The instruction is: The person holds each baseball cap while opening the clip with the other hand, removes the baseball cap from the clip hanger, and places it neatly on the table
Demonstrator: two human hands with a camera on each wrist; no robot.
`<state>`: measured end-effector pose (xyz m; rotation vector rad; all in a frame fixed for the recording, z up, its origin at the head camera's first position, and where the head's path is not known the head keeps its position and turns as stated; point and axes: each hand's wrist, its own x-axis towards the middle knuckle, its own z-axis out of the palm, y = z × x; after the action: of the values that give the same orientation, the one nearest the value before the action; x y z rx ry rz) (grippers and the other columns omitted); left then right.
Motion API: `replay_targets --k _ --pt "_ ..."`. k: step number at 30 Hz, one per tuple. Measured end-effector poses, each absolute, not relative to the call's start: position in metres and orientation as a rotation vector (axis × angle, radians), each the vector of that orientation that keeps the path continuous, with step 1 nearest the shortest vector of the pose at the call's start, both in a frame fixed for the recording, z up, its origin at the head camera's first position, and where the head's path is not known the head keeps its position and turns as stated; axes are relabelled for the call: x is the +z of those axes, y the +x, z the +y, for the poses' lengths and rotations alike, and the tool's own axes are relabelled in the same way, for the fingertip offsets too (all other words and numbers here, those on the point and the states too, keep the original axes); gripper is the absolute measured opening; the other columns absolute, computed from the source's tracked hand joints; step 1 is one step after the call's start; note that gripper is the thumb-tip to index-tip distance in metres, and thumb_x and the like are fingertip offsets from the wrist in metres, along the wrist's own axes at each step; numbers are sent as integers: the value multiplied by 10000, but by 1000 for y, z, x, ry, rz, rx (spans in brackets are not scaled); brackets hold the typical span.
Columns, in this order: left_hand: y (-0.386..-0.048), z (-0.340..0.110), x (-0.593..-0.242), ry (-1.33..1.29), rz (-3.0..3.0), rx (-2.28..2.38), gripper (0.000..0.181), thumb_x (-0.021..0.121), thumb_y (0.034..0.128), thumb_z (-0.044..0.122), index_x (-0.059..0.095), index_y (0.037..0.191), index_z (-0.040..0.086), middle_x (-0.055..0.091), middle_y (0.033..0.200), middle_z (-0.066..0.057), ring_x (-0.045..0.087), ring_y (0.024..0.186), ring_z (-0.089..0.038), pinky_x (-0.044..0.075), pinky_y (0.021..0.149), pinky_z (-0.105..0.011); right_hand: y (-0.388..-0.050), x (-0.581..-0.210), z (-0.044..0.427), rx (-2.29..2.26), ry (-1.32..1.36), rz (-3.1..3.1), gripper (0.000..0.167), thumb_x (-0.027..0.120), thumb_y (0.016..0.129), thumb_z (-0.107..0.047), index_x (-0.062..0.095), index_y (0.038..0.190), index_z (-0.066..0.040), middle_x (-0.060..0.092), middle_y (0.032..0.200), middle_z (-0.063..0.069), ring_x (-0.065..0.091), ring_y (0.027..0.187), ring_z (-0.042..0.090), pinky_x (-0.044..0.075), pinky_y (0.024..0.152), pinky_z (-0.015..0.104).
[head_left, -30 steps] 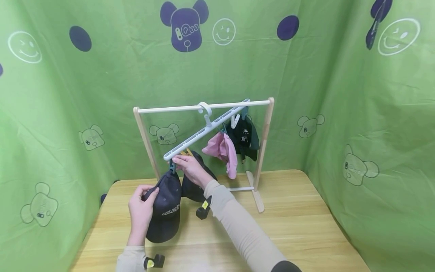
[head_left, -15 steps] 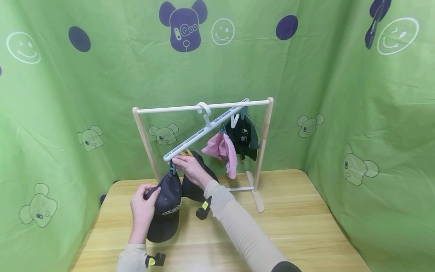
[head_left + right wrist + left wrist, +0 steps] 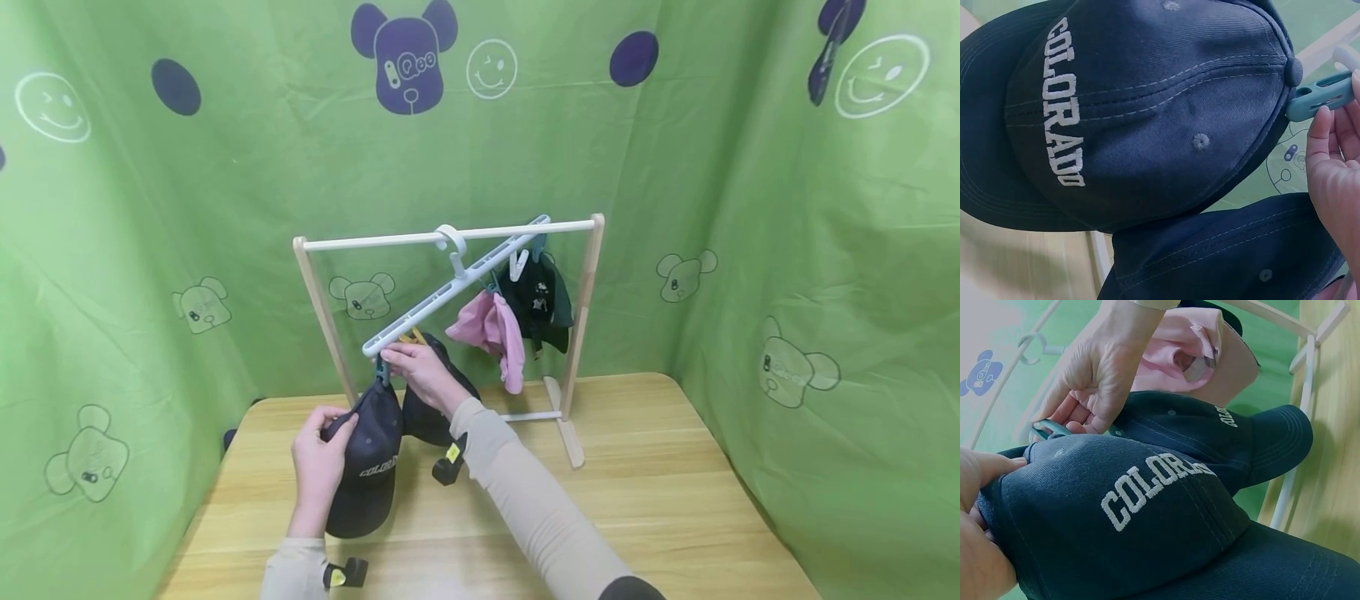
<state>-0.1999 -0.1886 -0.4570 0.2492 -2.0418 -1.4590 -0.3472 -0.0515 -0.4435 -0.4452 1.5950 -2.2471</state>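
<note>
A navy cap (image 3: 367, 500) with white lettering hangs from the left end of a pale blue hanger (image 3: 420, 312). My left hand (image 3: 318, 462) grips the cap's side edge between thumb and fingers; in the left wrist view the thumb lies on the outer fabric. At the cap's crown, my right hand (image 3: 423, 375) pinches a teal clip (image 3: 1319, 97), whose tip meets the fabric beside the top button. Behind and to the right hangs a second navy cap (image 3: 1179, 428), partly covered by my right hand and the front cap. A yellow clip (image 3: 416, 335) is above it.
The hanger hooks over the white bar (image 3: 360, 242) of a wooden rack and slants towards me at left. A pink cloth item (image 3: 491, 329), a dark green cap (image 3: 540, 287) and a white clip (image 3: 518, 267) hang right. Below is the wooden table (image 3: 637, 500).
My left hand has shifted slightly to the right along with the front cap's edge. The right hand stays at the teal clip, nearly still.
</note>
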Motion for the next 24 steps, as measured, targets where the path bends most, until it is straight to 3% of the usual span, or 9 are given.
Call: replay_targets --k 11,20,24 --pt "-198 -192 -460 277 -2049 -1446 82 742 824 65 687 878 37 541 666 61 511 638 -36 431 615 -148 -348 -443 -51 -2251 -462 1577 279 565 953 -36 594 1182 122 716 825 -57 657 777 70 495 767 236" --pt "-195 -195 -461 296 -2046 -1462 80 739 833 68 691 889 37 564 689 -30 512 641 -36 430 616 -145 -348 -444 -51 -2246 -483 1567 274 561 958 -43 607 1184 104 717 847 -52 643 780 76 480 795 276" --pt "-193 -197 -462 308 -2043 -1462 85 744 829 73 695 891 41 562 679 30 520 646 -29 433 624 -139 -348 -445 -51 -2253 -484 1560 262 558 959 -37 613 1176 99 718 849 -43 641 774 77 473 798 287"
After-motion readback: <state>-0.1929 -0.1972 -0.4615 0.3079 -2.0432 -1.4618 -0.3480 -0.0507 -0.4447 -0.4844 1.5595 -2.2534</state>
